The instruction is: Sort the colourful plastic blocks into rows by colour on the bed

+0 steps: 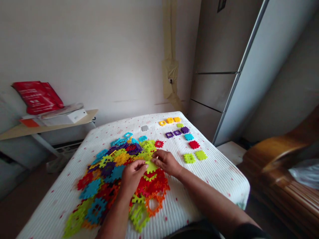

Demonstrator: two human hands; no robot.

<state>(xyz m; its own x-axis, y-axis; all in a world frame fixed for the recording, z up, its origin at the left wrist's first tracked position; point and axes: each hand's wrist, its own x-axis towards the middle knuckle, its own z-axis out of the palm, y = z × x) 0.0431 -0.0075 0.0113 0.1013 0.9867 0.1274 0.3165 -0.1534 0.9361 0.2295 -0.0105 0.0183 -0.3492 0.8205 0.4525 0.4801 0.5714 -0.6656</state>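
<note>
1. Over a multicoloured heap of notched plastic pieces (116,173), the left hand (133,173) and right hand (168,162) pinch a lime-green, flat, notched plastic square (151,167).
2. Grip opposite edges lightly, so the teeth stay visible and nothing beneath snags.

A: how many yellow pcs (169,120), far right?
B: 3, tho some might be stacks, can't tell. Same w/ the purple pcs (184,129): 3 in a row.
A: n lime?
B: 3 lime pcs (201,155) on the right, 1 far + 2 nearer. Plus 1 blue pc (189,136) n 1 red pc (194,144) btwn.
A: grey?
B: just 1 grey pc (145,127), far side.
A: hands?
B: 2, left hand (133,174) + right hand (168,162), w/ 1 held lime pc (151,167).
A: n the left?
B: 1 big heap (117,173), pcs overlap too much to count, sry.
A: furniture?
B: 1 table (224,176), 1 fridge (214,49) far right.
</note>
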